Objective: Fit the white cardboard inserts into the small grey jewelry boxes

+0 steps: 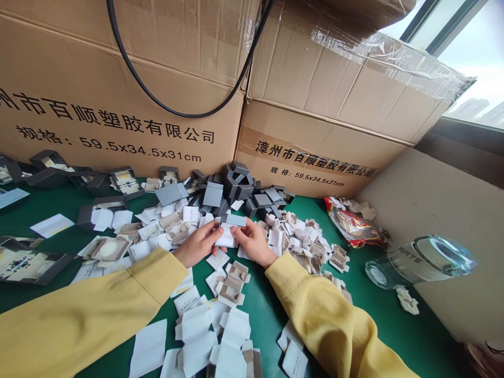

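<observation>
Both hands pinch one small grey-and-white box piece, just in front of the grey box pile.

Left hand [199, 243] and right hand [252, 242] each keep a narrow grip on the box piece [230, 231], held just above the green table [271, 315], near side of the grey box pile [236, 191]. Judgement: pinch at the edges only, keep the flaps square, and lift clear of the white inserts [220, 325] lying loose on the near side.
</observation>
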`<control>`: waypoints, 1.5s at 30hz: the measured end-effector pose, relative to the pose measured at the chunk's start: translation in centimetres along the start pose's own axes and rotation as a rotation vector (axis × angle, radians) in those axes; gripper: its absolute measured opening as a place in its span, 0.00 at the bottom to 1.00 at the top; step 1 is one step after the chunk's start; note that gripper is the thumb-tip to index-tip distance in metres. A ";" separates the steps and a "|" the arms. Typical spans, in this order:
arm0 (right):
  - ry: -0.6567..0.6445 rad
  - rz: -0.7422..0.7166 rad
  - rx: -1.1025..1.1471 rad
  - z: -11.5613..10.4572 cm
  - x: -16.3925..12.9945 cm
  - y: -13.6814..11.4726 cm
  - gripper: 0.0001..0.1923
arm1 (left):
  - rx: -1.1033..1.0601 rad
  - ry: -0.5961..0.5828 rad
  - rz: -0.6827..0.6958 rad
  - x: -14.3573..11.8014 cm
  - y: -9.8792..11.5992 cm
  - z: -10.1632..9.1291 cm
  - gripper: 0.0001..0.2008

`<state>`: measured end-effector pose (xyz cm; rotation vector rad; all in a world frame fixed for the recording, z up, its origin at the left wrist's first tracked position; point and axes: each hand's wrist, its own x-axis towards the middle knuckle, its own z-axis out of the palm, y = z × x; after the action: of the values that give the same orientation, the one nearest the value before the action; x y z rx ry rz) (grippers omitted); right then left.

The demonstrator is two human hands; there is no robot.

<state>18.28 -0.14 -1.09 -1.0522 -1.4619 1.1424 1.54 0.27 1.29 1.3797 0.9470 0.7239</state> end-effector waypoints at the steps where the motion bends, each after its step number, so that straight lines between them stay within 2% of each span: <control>1: 0.003 -0.002 0.007 0.0 0.0 0.0 0.20 | 0.009 -0.010 0.002 0.1 -0.1 -0.1 0.18; 10: -0.030 -0.025 -0.038 0.0 0.0 0.1 0.18 | 0.093 -0.037 0.052 0.4 -1.7 -0.4 0.20; 18: -0.175 -0.031 -0.148 -0.3 -0.3 0.4 0.16 | 0.145 -0.044 0.062 0.2 -1.4 -0.4 0.19; 25: -0.135 -0.042 -0.184 -0.2 -0.5 0.3 0.16 | 0.113 -0.077 0.075 0.4 -1.7 -0.5 0.18; 32: -0.114 -0.054 -0.200 0.1 -0.6 -0.1 0.14 | 0.095 -0.037 0.052 -0.1 -0.3 -0.1 0.12; 45: -0.136 -0.065 -0.275 0.0 -0.7 -0.4 0.14 | 0.061 -0.016 0.068 0.2 -0.9 -0.2 0.16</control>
<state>18.32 -0.95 -0.78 -1.1213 -1.7862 1.0012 1.38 0.47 0.33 1.4754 0.9203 0.7392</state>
